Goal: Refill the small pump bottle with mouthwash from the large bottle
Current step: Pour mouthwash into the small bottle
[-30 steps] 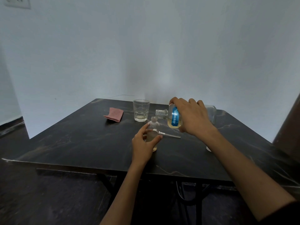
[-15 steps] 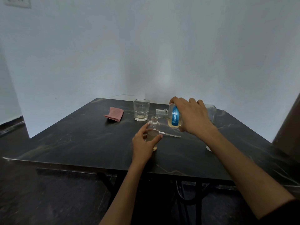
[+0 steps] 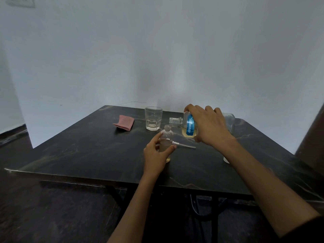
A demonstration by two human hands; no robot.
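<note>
Small bottle (image 3: 166, 137) – clear, uncapped, gripped by left hand (image 3: 156, 155); right hand (image 3: 208, 127) clasps tipped large bottle (image 3: 185, 126) – blue label, text unreadable

A dark marble-patterned square tabletop (image 3: 84, 151) with thin pale veins stands on black metal legs (image 3: 116, 195) before a plain white wall (image 3: 157, 50). Towards its far edge lies a folded pink cloth (image 3: 124, 122); to the right of it, apart, stands an upright clear faceted drinking glass (image 3: 153, 120). A white wall socket (image 3: 20, 1) shows at top left.
</note>
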